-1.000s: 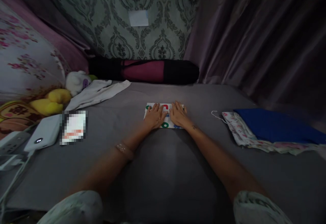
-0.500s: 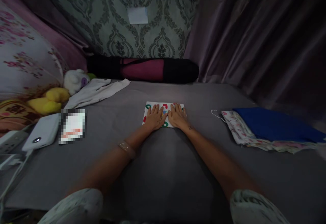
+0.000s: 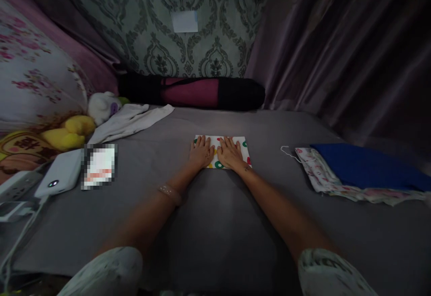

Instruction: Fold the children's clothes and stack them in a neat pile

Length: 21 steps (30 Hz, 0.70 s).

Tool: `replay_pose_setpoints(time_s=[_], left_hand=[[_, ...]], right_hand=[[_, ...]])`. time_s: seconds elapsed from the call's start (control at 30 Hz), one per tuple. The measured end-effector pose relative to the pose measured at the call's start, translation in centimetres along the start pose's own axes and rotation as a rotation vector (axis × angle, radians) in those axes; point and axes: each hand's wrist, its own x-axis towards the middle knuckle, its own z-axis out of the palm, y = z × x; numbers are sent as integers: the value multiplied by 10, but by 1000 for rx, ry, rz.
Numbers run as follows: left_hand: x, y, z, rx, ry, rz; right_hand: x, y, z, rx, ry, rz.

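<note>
A white piece with red, green and yellow printed shapes, apparently folded cloth (image 3: 247,153), lies flat as a small rectangle on the grey sheet (image 3: 215,215). Over its left part rests my left hand (image 3: 201,153), palm down with the fingers stretched out. My right hand (image 3: 230,154) lies flat just right of the middle, its fingers pointing away from me. A narrow strip of the print shows between the two hands. Neither hand grips anything; the palms cover much of the pattern.
At right sits a stack of folded fabric topped by a blue cloth (image 3: 367,166), with a white cord (image 3: 288,153) beside it. On the left are a white power bank (image 3: 60,175), a power strip (image 3: 20,186), plush toys (image 3: 69,132) and a pale garment (image 3: 131,123). A black-and-maroon long bag (image 3: 190,92) lies behind.
My right hand has shifted left over the folded cloth, uncovering its right end. My left hand has moved slightly toward the left edge. The whole view has shifted a little.
</note>
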Motion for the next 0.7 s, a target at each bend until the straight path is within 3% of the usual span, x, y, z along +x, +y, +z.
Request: replay_pose_setpoints(time_s=[0.27,0.4,0.47,0.6,0.7], left_hand=[[-3,-7,-16,-48,-17,-6],[-12,-22,-31,-141,55,-116],[-16,-30,-34,-188,92,-163],[-23,-43,-31,-200,152,-203],[-24,-53,-23,-191,152,-175]], right_hand=[[2,3,-3,-17,-25,5],[7,-4,-13,16,-90,34],[10,-13,-15,17,-59,26],[11,-30,-8,-11,37,-40],[12,-34,2,-26,16,-26]])
